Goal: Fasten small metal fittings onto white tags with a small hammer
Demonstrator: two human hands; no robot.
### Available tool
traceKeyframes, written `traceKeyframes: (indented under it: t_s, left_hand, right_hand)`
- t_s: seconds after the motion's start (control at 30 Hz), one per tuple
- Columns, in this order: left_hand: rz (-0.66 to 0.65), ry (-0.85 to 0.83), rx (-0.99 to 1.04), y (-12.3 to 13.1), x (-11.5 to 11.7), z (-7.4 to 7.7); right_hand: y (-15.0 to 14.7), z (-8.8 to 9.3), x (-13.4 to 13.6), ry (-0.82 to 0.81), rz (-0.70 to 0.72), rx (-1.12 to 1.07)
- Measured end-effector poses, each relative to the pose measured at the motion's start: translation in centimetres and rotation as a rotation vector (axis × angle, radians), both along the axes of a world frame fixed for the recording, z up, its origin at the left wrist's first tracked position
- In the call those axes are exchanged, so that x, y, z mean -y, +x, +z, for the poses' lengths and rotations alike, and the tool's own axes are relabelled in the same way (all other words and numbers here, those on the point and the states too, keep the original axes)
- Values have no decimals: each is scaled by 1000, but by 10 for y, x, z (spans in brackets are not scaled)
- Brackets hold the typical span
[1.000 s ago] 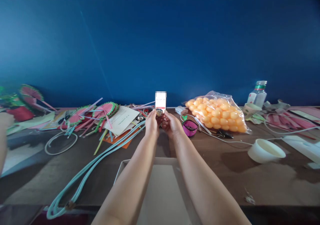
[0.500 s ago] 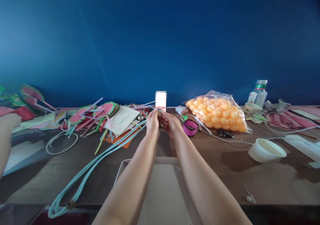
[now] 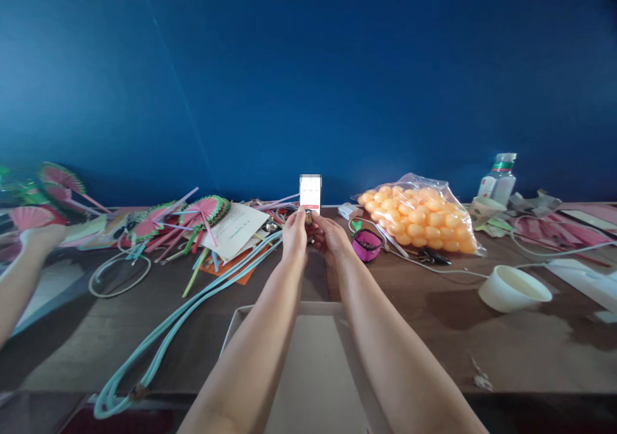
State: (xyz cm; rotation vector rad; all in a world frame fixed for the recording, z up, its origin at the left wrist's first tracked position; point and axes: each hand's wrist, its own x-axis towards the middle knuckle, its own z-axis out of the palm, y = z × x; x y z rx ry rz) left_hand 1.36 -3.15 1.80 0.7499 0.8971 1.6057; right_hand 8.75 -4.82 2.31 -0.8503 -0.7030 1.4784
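Both arms reach forward over the table, and my hands meet at its far side. My left hand (image 3: 294,231) and my right hand (image 3: 330,233) have their fingers closed on a small dark, gold-glinting round thing (image 3: 308,217), too small to name. Just behind the fingertips a phone (image 3: 310,195) stands upright with a lit white screen of digits. Right of my right hand is a small purple pouch (image 3: 367,245) with dark bits inside. Pale blue tubing (image 3: 193,300) runs from beside my left hand towards the table's near edge.
An open shallow box (image 3: 318,357) lies beneath my forearms. To the right are a bag of orange balls (image 3: 419,218), a white cup (image 3: 515,289) and a bottle (image 3: 501,180). Paper fans (image 3: 205,214) lie left. Another person's hand (image 3: 45,236) is at far left.
The other person's hand at the far left has moved further into view, beside a pink fan. My hands stay almost in place, still closed on the small round thing.
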Motion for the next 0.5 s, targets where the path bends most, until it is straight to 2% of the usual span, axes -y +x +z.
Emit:
traceKeyframes:
  t_s: [0.13,0.37,0.5]
  left_hand:
    - [7,-14,9,0,1,2]
    - [-5,38,-25,1,-2,-4]
    - [-4,29,-46,2,1,-1]
  right_hand:
    - [1,1,1,-12,20,-13]
    - [-1,-1,0,16,37,-3]
    - [0,0,-1,-4,33,-25]
